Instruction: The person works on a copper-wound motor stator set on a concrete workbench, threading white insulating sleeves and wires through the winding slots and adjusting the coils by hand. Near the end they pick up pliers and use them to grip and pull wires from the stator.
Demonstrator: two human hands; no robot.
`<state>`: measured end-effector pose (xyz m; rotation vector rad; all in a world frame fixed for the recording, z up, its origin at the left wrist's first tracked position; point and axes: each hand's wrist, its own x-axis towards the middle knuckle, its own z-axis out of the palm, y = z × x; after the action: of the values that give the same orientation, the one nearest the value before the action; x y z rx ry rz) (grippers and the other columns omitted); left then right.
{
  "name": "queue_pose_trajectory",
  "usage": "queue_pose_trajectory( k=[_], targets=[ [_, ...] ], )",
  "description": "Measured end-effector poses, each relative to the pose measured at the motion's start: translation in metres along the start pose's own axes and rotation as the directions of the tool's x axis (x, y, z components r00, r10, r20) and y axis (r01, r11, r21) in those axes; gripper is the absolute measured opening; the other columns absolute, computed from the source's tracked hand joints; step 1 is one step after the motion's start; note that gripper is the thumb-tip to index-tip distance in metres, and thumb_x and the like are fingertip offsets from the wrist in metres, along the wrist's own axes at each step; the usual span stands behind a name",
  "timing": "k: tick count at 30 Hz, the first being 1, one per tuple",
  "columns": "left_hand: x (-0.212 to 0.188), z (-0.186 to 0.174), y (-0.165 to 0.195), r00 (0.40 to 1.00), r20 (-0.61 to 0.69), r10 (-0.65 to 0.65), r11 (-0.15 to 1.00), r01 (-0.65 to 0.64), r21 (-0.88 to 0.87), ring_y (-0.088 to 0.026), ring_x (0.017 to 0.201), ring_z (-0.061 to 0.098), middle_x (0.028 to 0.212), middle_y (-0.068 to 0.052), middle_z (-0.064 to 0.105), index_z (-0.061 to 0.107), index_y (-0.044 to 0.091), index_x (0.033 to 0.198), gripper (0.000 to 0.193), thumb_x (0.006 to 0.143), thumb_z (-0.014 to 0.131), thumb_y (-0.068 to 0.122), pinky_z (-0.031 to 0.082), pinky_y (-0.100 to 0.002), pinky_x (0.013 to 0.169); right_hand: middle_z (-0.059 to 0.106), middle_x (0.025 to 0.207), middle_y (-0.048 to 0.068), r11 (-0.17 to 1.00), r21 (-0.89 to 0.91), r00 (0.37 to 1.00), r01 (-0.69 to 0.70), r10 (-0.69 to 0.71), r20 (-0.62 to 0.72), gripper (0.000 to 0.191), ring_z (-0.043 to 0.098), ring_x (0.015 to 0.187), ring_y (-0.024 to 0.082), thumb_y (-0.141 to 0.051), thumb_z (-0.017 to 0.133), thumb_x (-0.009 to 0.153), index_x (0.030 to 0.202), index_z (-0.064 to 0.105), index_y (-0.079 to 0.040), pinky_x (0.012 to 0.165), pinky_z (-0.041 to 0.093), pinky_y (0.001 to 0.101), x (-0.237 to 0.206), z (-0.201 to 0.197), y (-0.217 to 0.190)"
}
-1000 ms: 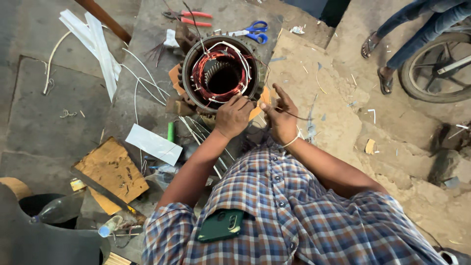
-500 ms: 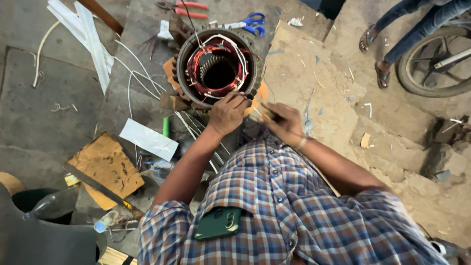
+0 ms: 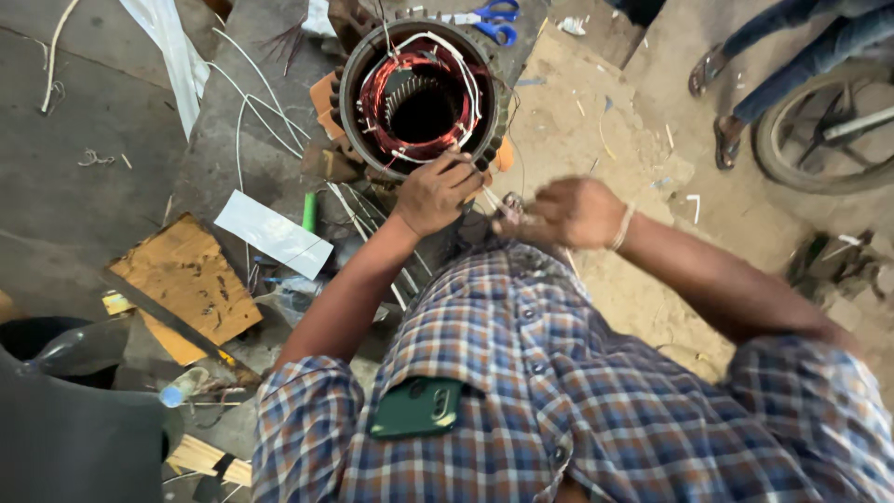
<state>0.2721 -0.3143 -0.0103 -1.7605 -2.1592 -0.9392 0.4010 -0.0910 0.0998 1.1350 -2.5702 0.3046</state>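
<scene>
Round motor housing [image 3: 421, 93] on the floor, red copper windings [image 3: 382, 88] inside — left hand [image 3: 436, 194] fingers pinch wire at its near rim; right hand [image 3: 575, 212] beside, blurred, grip unclear.

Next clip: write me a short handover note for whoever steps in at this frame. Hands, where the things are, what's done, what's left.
Left hand: rests on the near rim of the motor stator, fingers closed on a white lead at the rim.
Right hand: blurred, just right of the stator, fist closed on thin wires; what exactly it holds cannot be told.
Stator lies open end up on the floor; red copper windings sit in the slots, white sleeved leads loop round the top.
Blue-handled scissors lie behind it.
Left: loose leads at the near rim are not yet tied down.
</scene>
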Motion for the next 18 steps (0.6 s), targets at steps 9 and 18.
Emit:
queue_pose_trajectory(
  k=[9,18],
  targets=[
    [0.000,0.000,-0.001,0.999,-0.048,-0.006,0.996,0.002,-0.086,-0.025,0.112,0.068,0.108,-0.004,0.070,0.072,0.009,0.103,0.018,0.086,0.075,0.014,0.056,-0.037,0.101,0.070,0.104,0.013,0.570,0.664,0.812,-0.484,0.575,0.098,0.029,0.066,0.070,0.017,-0.033,0.070,0.093,0.100,0.060,-0.007,0.061,0.055,0.0271,-0.045,0.012,-0.014],
    [0.003,-0.001,0.000,0.977,-0.018,-0.210,0.946,0.199,-0.256,-0.031,0.107,0.069,0.110,-0.009,0.072,0.070,0.009,0.104,0.009,0.096,0.070,0.014,0.056,-0.042,0.098,0.069,0.097,0.014,0.485,0.583,0.636,-0.652,0.768,0.072,0.039,0.065,0.083,0.020,-0.004,0.065,0.103,0.141,0.065,-0.001,0.076,0.054,0.0346,-0.039,0.034,-0.022]
  ],
)
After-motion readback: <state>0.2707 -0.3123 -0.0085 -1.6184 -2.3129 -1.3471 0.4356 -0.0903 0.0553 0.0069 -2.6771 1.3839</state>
